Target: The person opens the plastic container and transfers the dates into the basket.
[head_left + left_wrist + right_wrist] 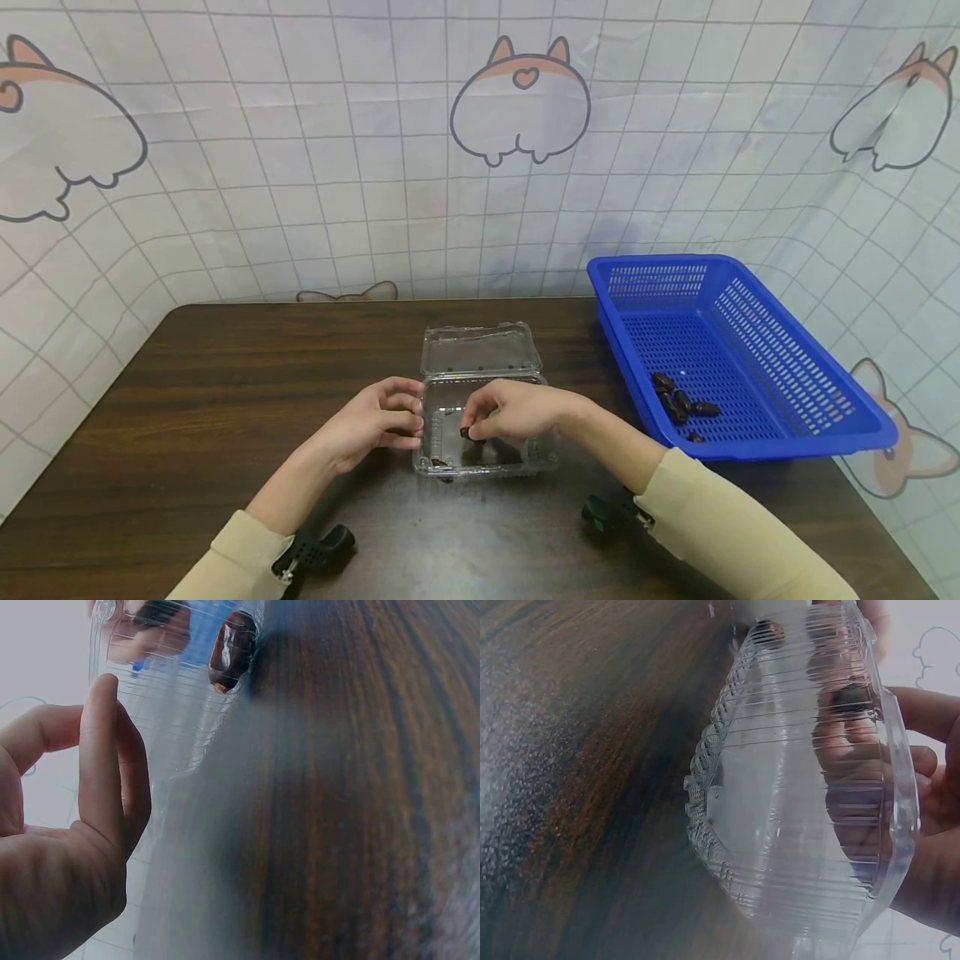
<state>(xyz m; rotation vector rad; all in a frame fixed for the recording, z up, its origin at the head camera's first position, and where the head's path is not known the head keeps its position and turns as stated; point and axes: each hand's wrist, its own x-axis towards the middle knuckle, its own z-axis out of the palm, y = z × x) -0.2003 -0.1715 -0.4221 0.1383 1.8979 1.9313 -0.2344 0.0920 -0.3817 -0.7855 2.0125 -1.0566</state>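
1. Your right hand [517, 410] reaches into the clear ribbed plastic clamshell box [525, 458], its grip pinching a small dark brown oblong date [467, 432] between fingertips, just above the box's floor.
2. Your left hand [375, 425] rests against the box's left wall with fingers lightly curled round the rim; in the left wrist view the thumb [101, 765] lies along the ridged wall.
3. The box sits mid-tabletop, its hinged lid [480, 348] folded open flat behind it. The plastic is thin, glossy and see-through, with horizontal ribs and rounded corners.
4. One more date [438, 462] lies in the box's front left corner, wrinkled and shiny; so there are two dates at the box, counting the pinched one.
5. The blue perforated plastic basket [795, 358] stands to the right, well apart from the box, rectangular with sloping walls. About five dark dates [678, 402] are clustered on its floor near the front wall.
6. The dark brown wood-grain tabletop [225, 392] carries one box and one basket.
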